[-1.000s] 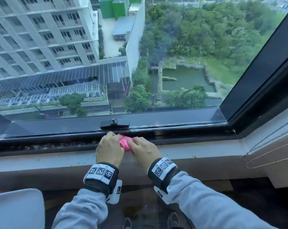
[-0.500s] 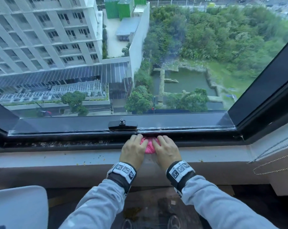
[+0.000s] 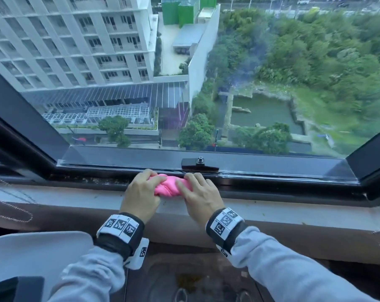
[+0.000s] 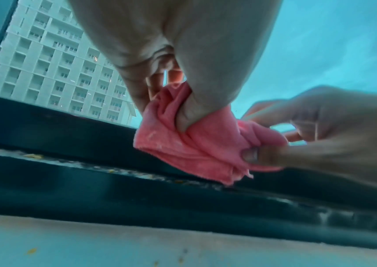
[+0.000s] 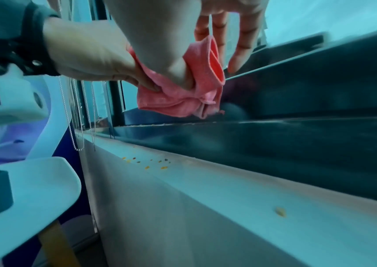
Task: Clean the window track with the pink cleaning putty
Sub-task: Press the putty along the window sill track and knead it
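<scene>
The pink cleaning putty (image 3: 170, 186) is a folded, cloth-like wad pressed over the dark window track (image 3: 93, 179). My left hand (image 3: 149, 182) grips its left end, thumb dug into the folds (image 4: 190, 112). My right hand (image 3: 195, 188) pinches its right end between thumb and fingers (image 5: 183, 75). In the left wrist view the putty (image 4: 194, 144) hangs just above the gritty track (image 4: 114, 169), with the right hand (image 4: 320, 135) beside it. The right wrist view shows the putty (image 5: 183, 101) with the left hand (image 5: 87, 57) behind it.
A black window latch (image 3: 198, 163) sits on the frame just behind and to the right of the putty. The pale sill (image 3: 293, 212) carries scattered crumbs (image 5: 146, 167). A white chair (image 3: 32, 258) stands at lower left. Blind chains (image 3: 10, 205) hang at far left.
Both hands have slid the putty leftward along the track, from under the latch to its left. The putty is now spread wider between the hands.
</scene>
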